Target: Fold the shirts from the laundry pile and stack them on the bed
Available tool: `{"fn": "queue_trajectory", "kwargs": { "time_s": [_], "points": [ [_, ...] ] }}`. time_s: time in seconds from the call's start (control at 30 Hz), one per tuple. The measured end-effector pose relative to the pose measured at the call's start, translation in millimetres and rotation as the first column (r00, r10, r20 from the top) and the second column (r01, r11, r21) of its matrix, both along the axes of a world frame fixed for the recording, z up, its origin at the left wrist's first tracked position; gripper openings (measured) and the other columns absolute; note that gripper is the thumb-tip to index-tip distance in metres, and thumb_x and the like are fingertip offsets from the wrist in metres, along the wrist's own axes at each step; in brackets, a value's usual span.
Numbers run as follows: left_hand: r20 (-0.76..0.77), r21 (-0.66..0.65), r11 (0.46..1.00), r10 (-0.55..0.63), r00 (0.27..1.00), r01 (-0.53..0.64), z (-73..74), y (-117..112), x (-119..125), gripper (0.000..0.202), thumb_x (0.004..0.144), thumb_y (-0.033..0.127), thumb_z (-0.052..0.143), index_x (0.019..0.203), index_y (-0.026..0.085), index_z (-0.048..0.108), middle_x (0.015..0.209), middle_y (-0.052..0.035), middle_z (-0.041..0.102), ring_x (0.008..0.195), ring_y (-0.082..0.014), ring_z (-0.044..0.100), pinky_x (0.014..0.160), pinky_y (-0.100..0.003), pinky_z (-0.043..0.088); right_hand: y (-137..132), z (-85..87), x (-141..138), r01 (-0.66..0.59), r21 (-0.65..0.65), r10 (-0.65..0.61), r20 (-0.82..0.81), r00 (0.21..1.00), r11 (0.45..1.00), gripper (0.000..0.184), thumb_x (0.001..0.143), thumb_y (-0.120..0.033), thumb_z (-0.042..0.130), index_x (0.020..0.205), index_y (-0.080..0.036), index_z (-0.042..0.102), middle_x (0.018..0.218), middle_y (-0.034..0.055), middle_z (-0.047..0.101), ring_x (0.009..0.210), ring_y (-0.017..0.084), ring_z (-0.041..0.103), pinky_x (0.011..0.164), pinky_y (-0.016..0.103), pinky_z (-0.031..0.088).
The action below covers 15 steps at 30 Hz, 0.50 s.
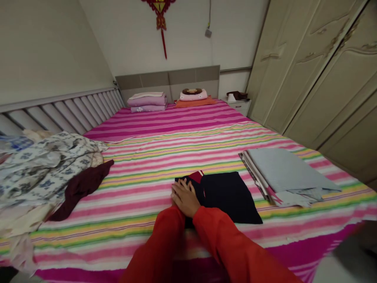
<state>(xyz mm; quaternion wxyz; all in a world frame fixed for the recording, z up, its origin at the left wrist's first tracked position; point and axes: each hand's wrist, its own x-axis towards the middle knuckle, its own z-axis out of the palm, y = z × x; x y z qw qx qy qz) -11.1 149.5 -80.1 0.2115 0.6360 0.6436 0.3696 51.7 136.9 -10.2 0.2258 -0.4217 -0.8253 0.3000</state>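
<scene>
A dark navy garment (226,196) lies spread flat and partly folded on the bed before me, with a bit of dark red cloth (196,176) showing at its top edge. My right hand (187,199) rests flat across my left hand on the garment's left part, fingers stretched out and pointing up and left. Beneath it my left hand (190,186) is mostly hidden; the fingers that show lie flat on the cloth. Neither hand grasps anything. Exactly what kind of garment it is, I cannot tell.
Folded grey clothes (288,169) lie in a pile at the right. Loose floral clothes (59,165) and a maroon garment (84,188) are heaped at the left by the bed rail (73,108). Folded purple bedding (148,101) sits near the headboard (156,81); wardrobes (318,78) stand right.
</scene>
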Motion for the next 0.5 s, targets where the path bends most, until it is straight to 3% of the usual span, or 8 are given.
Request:
{"fn": "queue_trajectory", "kwargs": {
  "time_s": [0.1, 0.2, 0.27, 0.5],
  "points": [
    [-0.166, -0.056, 0.998, -0.034, 0.986, 0.025, -2.7, -13.8, -13.3, 0.056, 0.084, 0.029, 0.050, 0.139, 0.033, 0.046, 0.145, -0.0027, 0.048, 0.140, -0.0295, 0.030, 0.115, -0.054, 0.019, 24.1, -14.5, -5.9, 0.019, -0.036, -0.016, 0.072, 0.997, 0.999, 0.045, 0.094, -0.041, 0.039, 0.138, -0.036, 0.048, 0.151, -0.0008, 0.038, 0.143, 0.024, 0.023, 0.115, 0.053, 0.007],
    [-0.393, -0.043, 0.999, -0.027, 0.919, 0.010, -2.4, -31.8, -27.8, 0.055, 0.084, 0.030, 0.051, 0.139, 0.024, 0.048, 0.146, -0.0104, 0.046, 0.141, -0.0322, 0.028, 0.116, -0.058, 0.011, 47.0, -30.3, 1.4, 0.062, 0.014, -0.063, 0.068, 0.996, 0.998, 0.048, 0.094, -0.043, 0.038, 0.139, -0.031, 0.047, 0.151, 0.0020, 0.037, 0.144, 0.023, 0.023, 0.116, 0.049, 0.006],
    [-0.514, -0.014, 1.000, 0.001, 0.858, -0.009, -1.1, -39.2, -30.1, 0.052, 0.088, 0.029, 0.044, 0.140, 0.023, 0.046, 0.147, -0.0099, 0.044, 0.142, -0.0296, 0.026, 0.115, -0.059, 0.013, 58.1, -38.5, 8.1, 0.133, 0.051, -0.136, 0.058, 0.989, 0.990, 0.048, 0.093, -0.042, 0.040, 0.138, -0.030, 0.049, 0.150, 0.0025, 0.039, 0.144, 0.022, 0.023, 0.117, 0.049, 0.003],
    [-0.532, -0.002, 1.000, 0.006, 0.847, -0.008, 9.1, -40.1, -22.7, 0.049, 0.091, 0.030, 0.040, 0.139, 0.024, 0.047, 0.149, -0.0066, 0.041, 0.141, -0.0282, 0.028, 0.114, -0.059, 0.019, 81.0, -46.8, 36.2, 0.322, -0.014, -0.321, -0.105, 0.941, 0.947, 0.045, 0.089, -0.044, 0.047, 0.130, -0.027, 0.057, 0.146, 0.0044, 0.047, 0.143, 0.023, 0.026, 0.118, 0.048, 0.005]
  ]
}}
